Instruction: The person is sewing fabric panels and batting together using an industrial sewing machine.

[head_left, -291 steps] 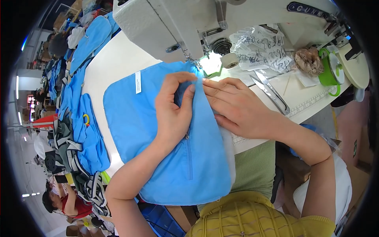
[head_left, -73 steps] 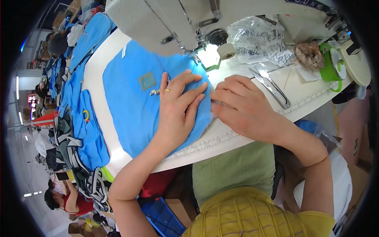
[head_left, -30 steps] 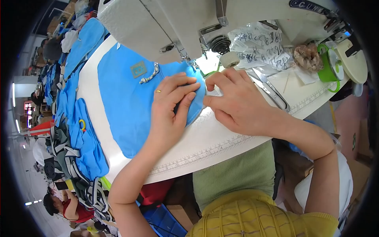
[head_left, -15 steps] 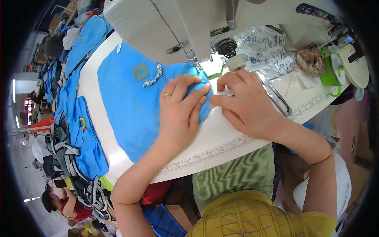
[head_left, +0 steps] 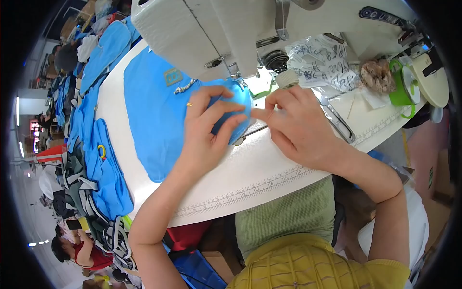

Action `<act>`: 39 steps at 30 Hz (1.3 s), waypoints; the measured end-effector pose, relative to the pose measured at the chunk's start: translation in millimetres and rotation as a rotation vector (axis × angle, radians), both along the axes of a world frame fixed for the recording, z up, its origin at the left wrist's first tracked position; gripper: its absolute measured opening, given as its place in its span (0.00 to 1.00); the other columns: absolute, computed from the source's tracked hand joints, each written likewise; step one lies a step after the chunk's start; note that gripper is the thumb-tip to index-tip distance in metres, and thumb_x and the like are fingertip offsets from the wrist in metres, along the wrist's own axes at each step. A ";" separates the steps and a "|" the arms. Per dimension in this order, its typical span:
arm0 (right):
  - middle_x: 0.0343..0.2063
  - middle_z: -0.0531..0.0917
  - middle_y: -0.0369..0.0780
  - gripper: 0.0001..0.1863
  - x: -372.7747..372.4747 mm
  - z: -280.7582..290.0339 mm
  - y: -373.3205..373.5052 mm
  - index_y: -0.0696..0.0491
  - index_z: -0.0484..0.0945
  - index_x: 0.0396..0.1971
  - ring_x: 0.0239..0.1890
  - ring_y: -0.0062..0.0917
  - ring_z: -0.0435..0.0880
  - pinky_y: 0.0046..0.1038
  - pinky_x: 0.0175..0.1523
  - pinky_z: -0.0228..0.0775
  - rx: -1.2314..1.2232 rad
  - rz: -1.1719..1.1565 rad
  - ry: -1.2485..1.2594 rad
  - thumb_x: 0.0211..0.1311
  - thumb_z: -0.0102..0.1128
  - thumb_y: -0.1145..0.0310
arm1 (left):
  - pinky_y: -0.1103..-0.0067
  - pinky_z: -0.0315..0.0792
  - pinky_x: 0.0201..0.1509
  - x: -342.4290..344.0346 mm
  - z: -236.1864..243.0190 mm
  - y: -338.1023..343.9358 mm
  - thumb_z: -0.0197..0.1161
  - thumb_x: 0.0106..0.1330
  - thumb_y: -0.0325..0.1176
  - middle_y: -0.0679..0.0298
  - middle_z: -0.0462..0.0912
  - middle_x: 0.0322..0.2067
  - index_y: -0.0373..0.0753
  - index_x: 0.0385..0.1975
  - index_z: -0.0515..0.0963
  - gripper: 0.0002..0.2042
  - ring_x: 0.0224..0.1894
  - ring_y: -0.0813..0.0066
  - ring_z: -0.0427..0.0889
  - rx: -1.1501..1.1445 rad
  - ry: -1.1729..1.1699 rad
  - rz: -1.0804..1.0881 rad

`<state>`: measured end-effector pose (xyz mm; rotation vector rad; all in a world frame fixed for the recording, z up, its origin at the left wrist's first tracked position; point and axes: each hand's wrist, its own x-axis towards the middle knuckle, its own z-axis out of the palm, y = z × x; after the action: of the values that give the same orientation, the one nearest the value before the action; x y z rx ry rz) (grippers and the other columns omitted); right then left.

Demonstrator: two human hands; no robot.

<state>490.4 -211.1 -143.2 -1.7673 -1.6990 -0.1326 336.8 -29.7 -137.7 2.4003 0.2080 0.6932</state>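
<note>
A blue fabric piece (head_left: pixel 154 120) lies on the white sewing table, its right end under the presser foot (head_left: pixel 236 77) of a sewing machine (head_left: pixel 207 33). It bears a small greenish square patch (head_left: pixel 173 76) and a twisted grey-and-white cord (head_left: pixel 186 86). My left hand (head_left: pixel 204 127), with a ring on one finger, rests on the fabric just in front of the foot, fingers bent and apart. My right hand (head_left: pixel 298 125) is on the table to the right, one finger reaching to the fabric's edge, thumb apart. Its fingertips are slightly blurred.
Metal thread snips (head_left: pixel 339 120) lie right of my right hand, near a marked plastic bag (head_left: pixel 322 62) and a green cup (head_left: pixel 403 86). A printed ruler (head_left: pixel 260 189) runs along the front edge. Blue garments (head_left: pixel 108 173) pile up at the left; beyond them sits another person (head_left: pixel 86 248).
The fabric has shifted toward the machine, and its front edge has drawn back from the ruler. My left hand has moved left, its fingers spreading. My right hand stays nearly in place.
</note>
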 end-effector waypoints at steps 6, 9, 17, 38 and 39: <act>0.39 0.78 0.37 0.12 1.4 -2.9 -0.1 0.51 0.83 0.39 0.43 0.33 0.75 0.37 0.50 0.66 0.050 -0.011 0.050 0.52 0.64 0.76 | 0.71 0.65 0.44 -3.5 9.9 -4.3 0.78 0.58 0.33 0.66 0.79 0.36 0.40 0.33 0.82 0.10 0.39 0.62 0.75 0.142 0.095 -0.056; 0.38 0.78 0.37 0.09 1.4 -3.9 0.0 0.52 0.83 0.35 0.43 0.33 0.75 0.37 0.50 0.66 0.062 0.008 0.047 0.53 0.63 0.75 | 0.70 0.65 0.44 -2.2 10.7 -7.3 0.76 0.59 0.32 0.65 0.79 0.35 0.40 0.33 0.81 0.09 0.38 0.63 0.75 0.160 0.109 -0.018; 0.38 0.80 0.36 0.07 1.0 -3.9 2.3 0.52 0.83 0.36 0.44 0.33 0.76 0.38 0.51 0.66 0.090 -0.024 0.066 0.56 0.64 0.74 | 0.71 0.65 0.47 -7.5 11.3 -6.3 0.68 0.65 0.26 0.67 0.81 0.34 0.39 0.34 0.82 0.01 0.38 0.65 0.76 -0.067 0.144 0.028; 0.43 0.79 0.38 0.12 -0.9 1.0 6.3 0.49 0.85 0.45 0.47 0.34 0.76 0.39 0.52 0.66 -0.027 0.011 0.015 0.62 0.66 0.66 | 0.70 0.70 0.39 1.5 7.5 -16.0 0.68 0.64 0.25 0.60 0.78 0.33 0.36 0.32 0.79 0.04 0.34 0.60 0.77 -0.023 0.114 0.074; 0.43 0.79 0.38 0.12 -1.1 0.5 6.5 0.48 0.85 0.46 0.48 0.34 0.76 0.38 0.52 0.66 -0.025 0.001 0.009 0.62 0.67 0.65 | 0.70 0.69 0.40 1.2 7.1 -17.8 0.68 0.64 0.25 0.61 0.79 0.33 0.37 0.32 0.79 0.03 0.35 0.61 0.77 -0.095 0.106 0.099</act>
<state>489.3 -204.6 -142.7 -1.7822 -1.7023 -0.1034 338.1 -47.5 -130.6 2.3496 0.3973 0.5864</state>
